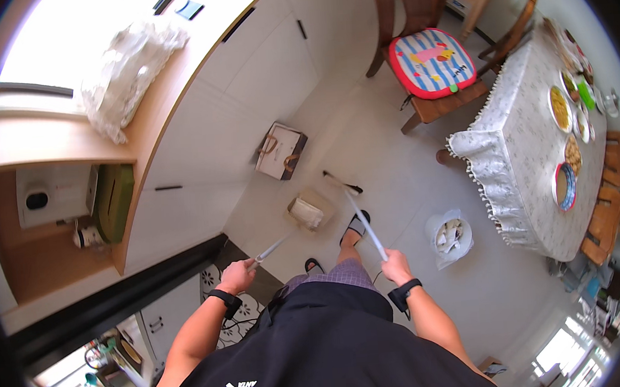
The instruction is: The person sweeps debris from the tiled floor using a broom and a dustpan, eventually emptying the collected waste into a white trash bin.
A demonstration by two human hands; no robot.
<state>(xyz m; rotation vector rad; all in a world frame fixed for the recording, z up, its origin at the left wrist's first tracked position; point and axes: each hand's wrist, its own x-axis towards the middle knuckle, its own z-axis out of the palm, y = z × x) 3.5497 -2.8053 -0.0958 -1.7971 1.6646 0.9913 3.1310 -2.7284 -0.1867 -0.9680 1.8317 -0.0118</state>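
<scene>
My left hand point(236, 277) is closed around the thin grey handle of a long-handled dustpan point(307, 213). The pan rests on the tiled floor before my feet, its pale body partly blurred. My right hand point(396, 266) grips the white stick of a broom point(366, 223), which slants away from me. The dark-edged broom head point(342, 182) is at floor level, beyond the pan and to its right. Whether any dirt lies by the bristles is too small to tell.
A gift box point(281, 150) stands by the white cabinets point(199, 147). A lined waste bin point(450, 236) with rubbish is to my right. Farther right is a dining table point(531, 199) with food dishes. A wooden chair point(447, 109) bears a striped cushion point(433, 63).
</scene>
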